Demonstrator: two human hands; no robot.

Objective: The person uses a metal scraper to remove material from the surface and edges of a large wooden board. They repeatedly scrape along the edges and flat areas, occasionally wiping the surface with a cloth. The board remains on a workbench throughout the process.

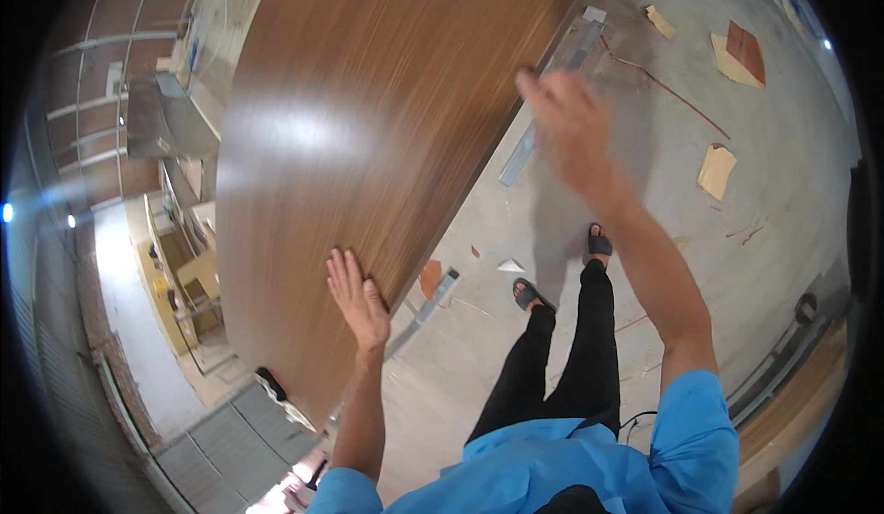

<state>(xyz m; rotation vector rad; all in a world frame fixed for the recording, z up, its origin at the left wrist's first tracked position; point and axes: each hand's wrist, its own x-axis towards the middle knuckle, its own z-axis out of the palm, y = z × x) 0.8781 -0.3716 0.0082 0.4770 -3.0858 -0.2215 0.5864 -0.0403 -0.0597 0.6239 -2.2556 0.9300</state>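
Note:
A large brown wood-grain panel [368, 63] stretches in front of me from the upper middle down to the lower left, with a bright glare on its glossy face. My left hand [359, 304] lies flat on it near the edge closest to me, fingers stretched and holding nothing. Further along that edge, my right hand [571, 127] is smeared by motion. Its fingertips reach the panel's edge, but I cannot tell whether they touch or grip it.
Metal bars [520, 157] show on the floor beneath the panel's edge. Torn board scraps [716, 171] and a thin reddish strip [668, 88] are scattered to the right. Left of the panel stand a dark table [147, 113] and a wooden frame [198, 279]. Long boards [792, 403] line the lower right.

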